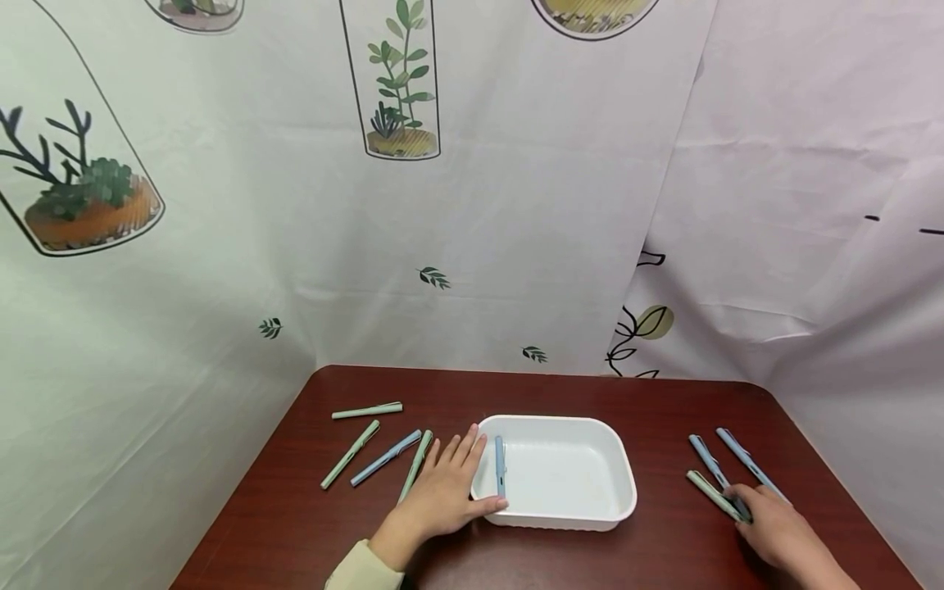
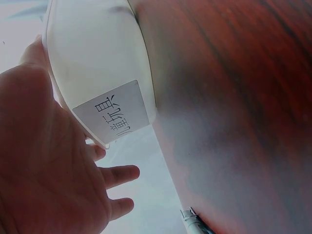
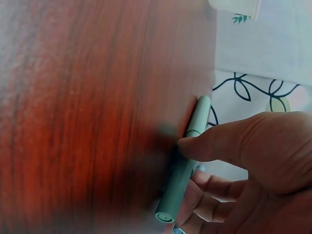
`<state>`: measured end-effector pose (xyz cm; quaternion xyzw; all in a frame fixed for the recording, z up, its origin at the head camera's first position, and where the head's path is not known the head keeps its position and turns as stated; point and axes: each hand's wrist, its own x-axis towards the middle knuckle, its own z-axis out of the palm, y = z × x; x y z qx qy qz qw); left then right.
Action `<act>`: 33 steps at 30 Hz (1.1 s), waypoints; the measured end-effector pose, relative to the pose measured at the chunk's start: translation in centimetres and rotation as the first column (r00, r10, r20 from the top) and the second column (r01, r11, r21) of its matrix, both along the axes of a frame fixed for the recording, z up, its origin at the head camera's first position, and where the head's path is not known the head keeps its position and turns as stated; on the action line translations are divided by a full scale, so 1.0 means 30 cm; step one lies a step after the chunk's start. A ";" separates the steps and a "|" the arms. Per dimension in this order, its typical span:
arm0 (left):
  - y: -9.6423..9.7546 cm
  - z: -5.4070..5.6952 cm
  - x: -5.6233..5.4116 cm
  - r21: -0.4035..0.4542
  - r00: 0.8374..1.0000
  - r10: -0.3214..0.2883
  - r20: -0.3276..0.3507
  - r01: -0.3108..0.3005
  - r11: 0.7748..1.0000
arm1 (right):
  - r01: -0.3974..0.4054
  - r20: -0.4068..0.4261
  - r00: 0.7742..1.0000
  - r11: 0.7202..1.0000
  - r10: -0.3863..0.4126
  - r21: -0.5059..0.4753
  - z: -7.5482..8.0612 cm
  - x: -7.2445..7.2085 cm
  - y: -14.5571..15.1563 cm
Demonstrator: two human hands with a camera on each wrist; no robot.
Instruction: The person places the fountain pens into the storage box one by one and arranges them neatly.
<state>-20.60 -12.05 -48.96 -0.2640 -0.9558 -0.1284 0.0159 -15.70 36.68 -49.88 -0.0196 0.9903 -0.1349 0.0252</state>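
Note:
A white plastic tray [image 1: 564, 522] stands mid-table with a blue pen [image 1: 500, 467] lying along its left side. My left hand [image 1: 442, 492] rests at the tray's left rim, fingers spread and fairly straight, thumb over the front corner. In the left wrist view, its palm is beside the tray's labelled wall [image 2: 100, 53]. At the right, my right hand [image 1: 782, 528] pinches a green pen [image 3: 178, 187] near the tabletop, thumb on one side and fingers on the other. Two blue pens, one nearer [image 1: 708, 459] and one farther right [image 1: 745, 457], lie beside that hand.
Left of the tray lie a green pen at the back [image 1: 366, 410], a slanted green pen [image 1: 350, 455], a blue pen [image 1: 386, 458] and another green pen [image 1: 417, 464] partly behind my left hand. Printed cloth [image 1: 472, 213] hangs behind the dark red table [image 1: 560, 561].

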 end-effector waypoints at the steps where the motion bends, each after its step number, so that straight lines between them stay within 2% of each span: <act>1: 0.000 0.000 0.000 -0.001 1.000 0.000 0.000 0.000 1.000 | 0.011 0.020 1.000 1.000 -0.011 0.002 0.003 -0.001 -0.001; 5: -0.001 0.001 0.001 -0.004 1.000 -0.001 0.004 0.001 1.000 | 0.051 0.089 0.995 0.999 -0.050 0.000 0.017 -0.004 -0.002; 12: -0.001 0.003 0.000 -0.006 1.000 -0.001 0.001 0.001 1.000 | 0.060 0.031 0.998 0.998 -0.059 -0.025 0.037 -0.005 -0.003; 16: -0.001 0.003 0.001 -0.001 1.000 -0.001 0.007 0.001 1.000 | 0.066 0.047 0.997 0.997 -0.064 -0.032 0.049 -0.015 -0.010; 22: 0.001 0.004 0.002 -0.006 1.000 0.000 0.003 0.000 1.000 | 0.004 -0.081 0.997 1.000 -0.006 -0.019 0.060 -0.023 -0.022; 24: 0.002 0.005 0.002 -0.006 1.000 0.001 0.004 -0.001 1.000 | -0.008 -0.100 0.995 1.000 0.006 -0.017 0.068 -0.027 -0.027; 30: 0.001 0.005 0.001 -0.009 1.000 0.000 0.000 0.000 1.000 | 0.009 -0.031 0.999 0.996 -0.012 -0.089 0.103 -0.031 -0.054; 33: 0.000 0.002 -0.001 -0.012 1.000 0.000 -0.004 0.000 1.000 | 0.016 -0.039 0.999 0.990 -0.022 -0.143 0.117 -0.029 -0.073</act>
